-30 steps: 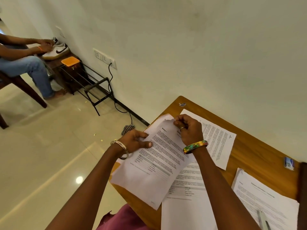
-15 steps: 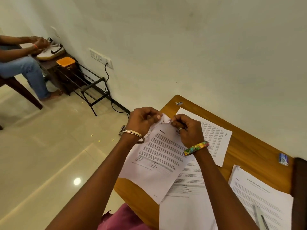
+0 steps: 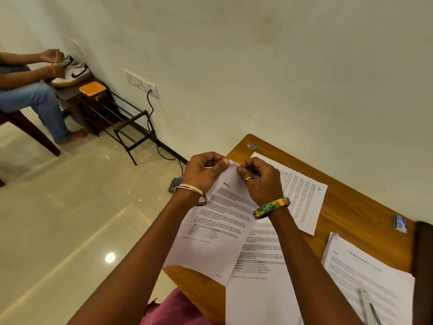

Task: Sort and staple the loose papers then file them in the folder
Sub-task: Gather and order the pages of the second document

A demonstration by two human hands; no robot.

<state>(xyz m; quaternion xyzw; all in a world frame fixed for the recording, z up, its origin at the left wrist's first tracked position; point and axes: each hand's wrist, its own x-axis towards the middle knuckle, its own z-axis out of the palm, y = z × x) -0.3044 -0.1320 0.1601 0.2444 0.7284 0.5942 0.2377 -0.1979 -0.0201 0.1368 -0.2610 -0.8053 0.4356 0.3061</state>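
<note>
Both hands work the far top corner of a printed sheet [image 3: 218,228] held over the near left edge of the wooden desk [image 3: 351,207]: left hand [image 3: 206,171] and right hand [image 3: 260,181] each pinch it, seemingly picking at a staple. Next calls for a fine fingertip pull. The paper is thin, limp, matte; a thicker stack [image 3: 375,273] lies near right

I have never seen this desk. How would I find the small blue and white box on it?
Start at the wooden desk against the white wall and follow its far edge to the right. The small blue and white box lies there on bare wood, apart from the printed white paper sheets; it is the only coloured, non-paper thing nearby.
</note>
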